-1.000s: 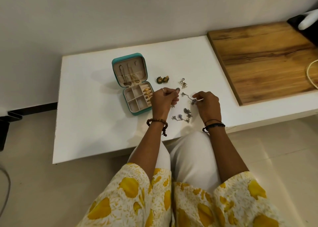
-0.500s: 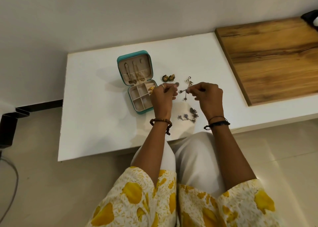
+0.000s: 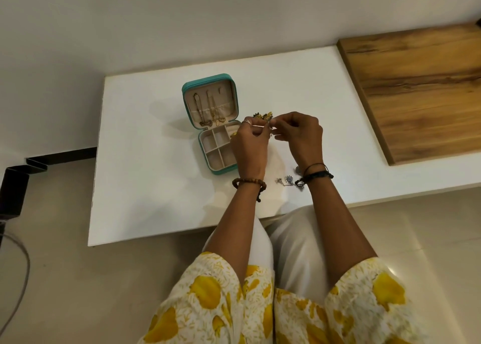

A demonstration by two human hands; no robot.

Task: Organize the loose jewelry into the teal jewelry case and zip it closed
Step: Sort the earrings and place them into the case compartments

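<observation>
The main risk right now is a drop: I have a small silver earring [image 3: 270, 128] pinched between both sets of fingertips, raised above the white surface [image 3: 156, 187], and if either pinch slackens it could fall among the other silver pieces [image 3: 289, 181] lying near my right wrist, or skid off the front edge onto the floor. It could also catch on the floral studs [image 3: 263, 116] lying just beyond my fingers and drag them along.

My left hand [image 3: 250, 145] is curled, thumb and forefinger closed on one end of the earring; it hides the right-hand side of the case's tray. My right hand [image 3: 302, 138] is curled the same way, fingertips pinched together on the other end (how much of the piece each hand really has, I cannot tell, it is too small).

The teal jewelry case [image 3: 212, 119] lies open just left of my left hand, lid laid back with chains hanging in it, and the divided tray's visible compartments look bare. It is not yet zipped, and I judge several loose pieces remain outside it.
</observation>
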